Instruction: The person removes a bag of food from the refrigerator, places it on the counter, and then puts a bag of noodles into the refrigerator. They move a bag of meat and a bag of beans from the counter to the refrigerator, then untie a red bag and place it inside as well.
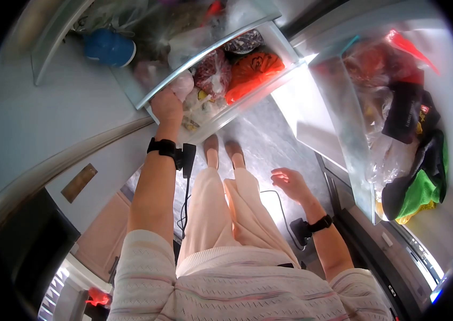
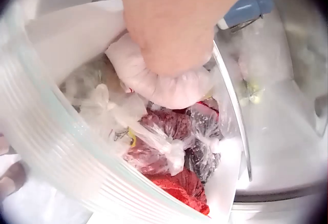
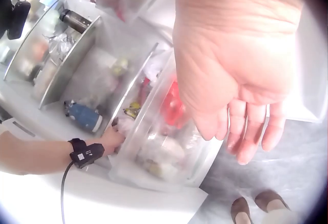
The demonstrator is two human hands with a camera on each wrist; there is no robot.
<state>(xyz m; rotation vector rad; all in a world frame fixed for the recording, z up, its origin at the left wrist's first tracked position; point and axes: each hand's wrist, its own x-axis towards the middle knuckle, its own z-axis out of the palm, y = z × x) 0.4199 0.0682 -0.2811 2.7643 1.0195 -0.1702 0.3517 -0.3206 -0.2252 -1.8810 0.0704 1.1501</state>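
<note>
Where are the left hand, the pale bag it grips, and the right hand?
left hand (image 1: 166, 105), head view, back of the hand.
pale bag (image 2: 169, 88), left wrist view, bulging lower side.
right hand (image 1: 289, 181), head view, the palm.

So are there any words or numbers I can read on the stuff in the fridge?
No text can be read.
Black packet in the fridge door: pale print and a red patch, too blurred to read.
Orange bag in the drawer: a dark mark, not legible.
Bags under the left hand in the left wrist view: no lettering shows.
Blue bottle: no label visible.
</note>
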